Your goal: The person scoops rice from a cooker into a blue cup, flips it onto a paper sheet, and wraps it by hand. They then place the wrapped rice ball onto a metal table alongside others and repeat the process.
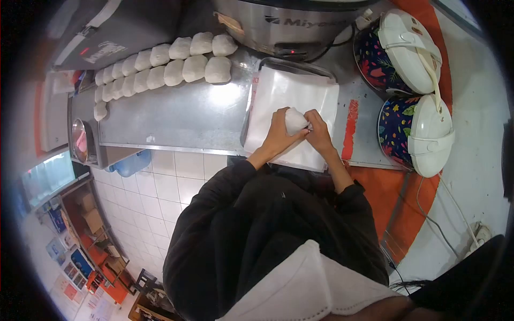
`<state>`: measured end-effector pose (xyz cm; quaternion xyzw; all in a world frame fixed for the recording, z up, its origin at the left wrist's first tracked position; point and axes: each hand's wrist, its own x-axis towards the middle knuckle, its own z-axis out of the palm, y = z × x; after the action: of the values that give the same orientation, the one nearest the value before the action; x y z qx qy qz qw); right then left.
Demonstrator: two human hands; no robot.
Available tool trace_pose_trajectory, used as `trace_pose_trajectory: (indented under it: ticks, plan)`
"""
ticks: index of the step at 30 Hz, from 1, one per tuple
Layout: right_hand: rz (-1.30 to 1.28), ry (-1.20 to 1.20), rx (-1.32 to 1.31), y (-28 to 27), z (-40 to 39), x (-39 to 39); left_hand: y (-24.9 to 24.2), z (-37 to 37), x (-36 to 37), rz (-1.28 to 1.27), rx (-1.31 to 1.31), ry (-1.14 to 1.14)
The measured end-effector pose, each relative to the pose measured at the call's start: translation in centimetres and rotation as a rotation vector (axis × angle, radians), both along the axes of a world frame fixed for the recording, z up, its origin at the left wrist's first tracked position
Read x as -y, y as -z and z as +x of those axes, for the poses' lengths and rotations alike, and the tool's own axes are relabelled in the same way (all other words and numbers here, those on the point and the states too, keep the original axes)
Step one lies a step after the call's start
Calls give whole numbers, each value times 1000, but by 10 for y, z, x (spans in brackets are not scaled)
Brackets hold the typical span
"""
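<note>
Bundle (296, 121), white, sat above the near part of the paper stack (284, 88), left hand (278, 134) cupped around its left side, right hand (319, 132) pinching its right end. Paper lay in a metal tray; two rows of white bundles (218, 70) lined the table's (168, 120) far left, steel appliance (289, 32) stood far, two flowered pots (396, 125) right.

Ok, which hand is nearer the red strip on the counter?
Right. The right hand is left of the red strip; the left hand is farther left, beyond the white bundle.
</note>
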<state>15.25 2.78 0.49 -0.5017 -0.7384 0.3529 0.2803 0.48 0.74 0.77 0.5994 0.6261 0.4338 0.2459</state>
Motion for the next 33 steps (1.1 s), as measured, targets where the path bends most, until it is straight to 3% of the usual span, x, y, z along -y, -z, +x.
trace_pose_trajectory:
  ticks: [1, 2, 3, 4, 5, 6, 7, 9, 10, 11, 12, 13, 16, 17, 19, 21, 22, 23, 25, 27, 29, 31, 32, 33]
  plan:
    - [17, 27, -82, -7, -6, 0, -5, -8, -6, 9, -2, -13]
    - [27, 5, -86, -19, -14, -1, -8, -20, -14, -197, 296, 43]
    - [-73, 190, -339, -32, -25, 0, -12, -33, -20, -393, 595, 92]
    - [-191, 359, -590, -45, -38, 0, -25, -44, -23, -370, 592, 48]
    - [-142, 360, -524, -53, -45, -2, -43, -53, -26, -396, 683, 96]
    - [-307, 448, -540, -50, -56, -2, -61, -64, -28, -414, 771, 140]
    - [-319, 378, -550, -58, -71, -4, -78, -76, -27, -380, 763, 78]
    - [-679, 150, -1514, -78, -101, -8, -102, -99, -23, -213, 505, 259]
    - [-701, 36, -1495, -67, -111, -10, -105, -112, -22, -198, 499, 212]
    - [-726, 0, -1490, -67, -126, -9, -107, -126, -21, 33, 297, 228]
    - [-906, 109, -1353, -67, -140, -7, -109, -139, -21, 256, 87, 250]
    - [-1063, 216, -1204, -68, -154, -8, -105, -153, -19, 267, 75, 228]
    - [-1120, 2, -935, -59, -197, -21, -103, -191, -3, -49, 440, 162]
    - [-1133, -79, -777, -61, -215, -27, -107, -209, 3, -43, 441, 150]
    - [-1175, -159, -758, -47, -256, -44, -114, -245, 14, -179, 497, 6]
    - [-221, -345, -489, 0, -297, -56, -107, -290, 18, -161, 518, -20]
    - [-213, -332, -326, -29, -318, -59, -121, -313, 19, -211, 460, -107]
    - [-204, -344, -327, -53, -337, -59, -129, -337, 20, -261, 401, -194]
    - [-331, -168, -485, -85, -361, -56, -88, -395, 11, -168, 339, -602]
    - [-293, -96, -622, -103, -352, -65, -69, -489, 3, -114, 271, -700]
    - [-173, -66, -614, -127, -333, -73, -54, -562, -4, -136, -53, -844]
    - [-109, -54, -551, -144, -310, -79, -45, -612, -13, -375, -141, -697]
    - [-197, -36, -493, -156, -300, -78, -34, -621, -13, -374, -140, -674]
    - [-279, -10, -440, -166, -292, -81, -21, -624, -15, -308, -428, -736]
